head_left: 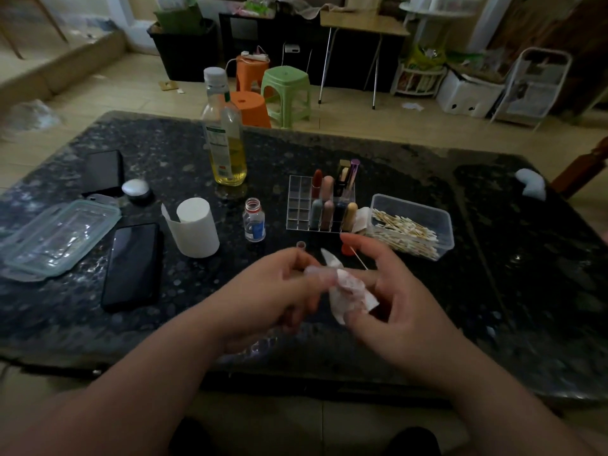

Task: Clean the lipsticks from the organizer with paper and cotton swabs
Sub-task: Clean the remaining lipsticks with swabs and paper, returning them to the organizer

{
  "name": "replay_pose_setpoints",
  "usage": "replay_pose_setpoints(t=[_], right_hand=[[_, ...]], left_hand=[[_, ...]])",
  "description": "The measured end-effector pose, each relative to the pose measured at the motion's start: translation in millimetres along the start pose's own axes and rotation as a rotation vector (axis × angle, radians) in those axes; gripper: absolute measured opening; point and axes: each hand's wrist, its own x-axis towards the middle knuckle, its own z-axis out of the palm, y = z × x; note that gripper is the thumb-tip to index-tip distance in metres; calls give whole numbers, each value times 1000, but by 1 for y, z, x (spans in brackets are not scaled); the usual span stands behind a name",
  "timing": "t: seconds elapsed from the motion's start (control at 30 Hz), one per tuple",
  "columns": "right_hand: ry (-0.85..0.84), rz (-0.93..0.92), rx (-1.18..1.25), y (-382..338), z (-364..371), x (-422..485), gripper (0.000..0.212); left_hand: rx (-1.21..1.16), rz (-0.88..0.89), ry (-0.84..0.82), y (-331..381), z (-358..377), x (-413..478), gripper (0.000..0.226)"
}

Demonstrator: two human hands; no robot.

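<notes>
Two hands hold a lipstick and crumpled paper above the near edge of the table (500,291).
The left hand (279,284) curls its fingers round a pale, blurred lipstick (315,273), which touches soft white paper (352,291) blotched pink. The right hand (394,291) pinches that paper, and a thin cotton swab (360,260) sticks up from its fingers. Beyond, on the speckled dark stone, the clear gridded organizer (297,205) holds glossy rounded tubes (327,200).

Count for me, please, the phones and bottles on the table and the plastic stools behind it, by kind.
Phones: 2 (far phone, near phone)
Bottles: 2 (tall bottle, small bottle)
Stools: 3 (green stool, far orange stool, near orange stool)
Total: 7
</notes>
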Motion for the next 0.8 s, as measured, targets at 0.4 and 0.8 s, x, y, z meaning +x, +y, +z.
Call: replay_pose_setpoints(t=[0.4, 0.8], right_hand=[[-90, -142, -313, -3, 13, -4, 102], [-188, 267, 911, 7, -4, 11, 89]], left_hand=[[-426, -254, -102, 9, 3, -11, 36], [477, 342, 150, -3, 3, -11, 7]])
